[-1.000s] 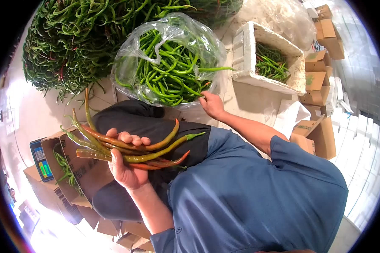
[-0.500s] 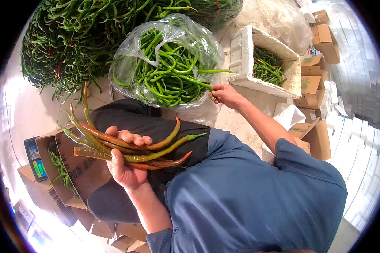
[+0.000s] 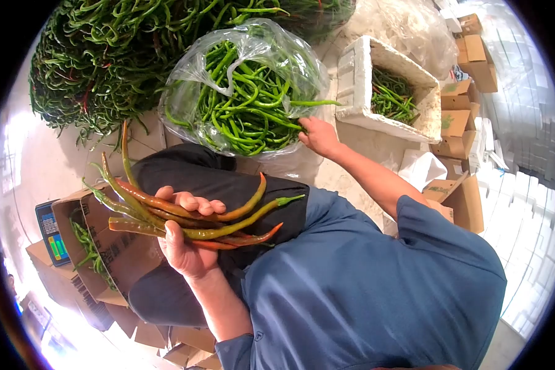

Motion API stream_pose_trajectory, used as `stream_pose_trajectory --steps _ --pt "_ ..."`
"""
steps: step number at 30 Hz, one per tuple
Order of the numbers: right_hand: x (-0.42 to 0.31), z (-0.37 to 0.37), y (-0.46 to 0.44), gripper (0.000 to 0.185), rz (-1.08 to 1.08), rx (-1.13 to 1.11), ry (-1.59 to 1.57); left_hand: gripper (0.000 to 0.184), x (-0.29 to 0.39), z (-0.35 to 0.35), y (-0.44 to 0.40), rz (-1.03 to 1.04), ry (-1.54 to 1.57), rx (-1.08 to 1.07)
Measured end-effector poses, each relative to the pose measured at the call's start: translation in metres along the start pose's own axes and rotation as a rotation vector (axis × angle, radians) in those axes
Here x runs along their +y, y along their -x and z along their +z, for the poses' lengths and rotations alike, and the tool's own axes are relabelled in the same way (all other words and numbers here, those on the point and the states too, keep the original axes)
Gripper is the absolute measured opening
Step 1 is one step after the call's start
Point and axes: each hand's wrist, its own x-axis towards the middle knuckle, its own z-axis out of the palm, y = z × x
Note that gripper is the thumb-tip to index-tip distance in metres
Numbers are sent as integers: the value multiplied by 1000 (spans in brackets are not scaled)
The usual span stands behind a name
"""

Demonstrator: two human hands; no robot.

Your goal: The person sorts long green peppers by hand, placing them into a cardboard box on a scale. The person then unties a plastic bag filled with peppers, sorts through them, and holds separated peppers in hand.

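My left hand (image 3: 191,237) is wrapped round several long red, brown and green peppers (image 3: 253,232) above my lap. At the right rim of a clear plastic bag (image 3: 182,92), my right hand (image 3: 317,134) has its fingers pressed together; they touch the edge of the bag or a pepper end, and what they grip is too small to make out. Green peppers (image 3: 246,111) fill the bag, and one sticks out to the right, just above my right hand.
A big heap of green peppers (image 3: 105,61) lies at the upper left. Right of the bag stands a white foam box (image 3: 354,92) with peppers inside. Cardboard boxes (image 3: 456,132) line the right; another box (image 3: 126,246) and a scale (image 3: 54,237) stand left.
My right hand moved slightly right from the bag's rim, then came back left to it. The left hand still holds its peppers, nearly unmoved. The view has shifted a little.
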Motion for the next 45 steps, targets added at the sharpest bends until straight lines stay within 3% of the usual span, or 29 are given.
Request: stream_pose_trajectory --steps 3,7,14,20,24,27,29,31,35,39,40,43,45 --pt "-3 1 -4 22 -113 -16 67 51 0 0 1 6 1 11" --pt "4 -3 -10 21 -159 -206 3 51 0 1 1 8 4 16" --pt "10 -11 -7 18 -196 -165 -107 50 1 0 1 9 0 19" --pt "1 -79 13 17 -202 -171 -134 50 -1 -2 2 25 69 43" --pt "24 -124 9 24 17 -423 -407 51 0 -2 0 22 58 30" --pt "30 -179 11 23 299 -541 -620 51 0 -3 2 25 49 25" --pt "41 -210 17 22 358 -544 -661 50 0 -3 1 19 60 27" --pt "65 -238 26 19 274 -441 -606 49 0 -2 2 10 54 29" --pt "100 -330 61 23 349 -272 -676 47 0 1 -1 -5 58 13" --pt "176 -367 95 21 601 90 -902 43 3 3 1 -27 84 6" --pt "195 -374 102 22 628 83 -932 42 4 4 2 -29 83 1" --pt "314 -337 122 25 823 507 -974 35 5 5 2 -8 183 -2" --pt "330 -288 104 33 849 563 61 28 6 11 4 7 245 35"
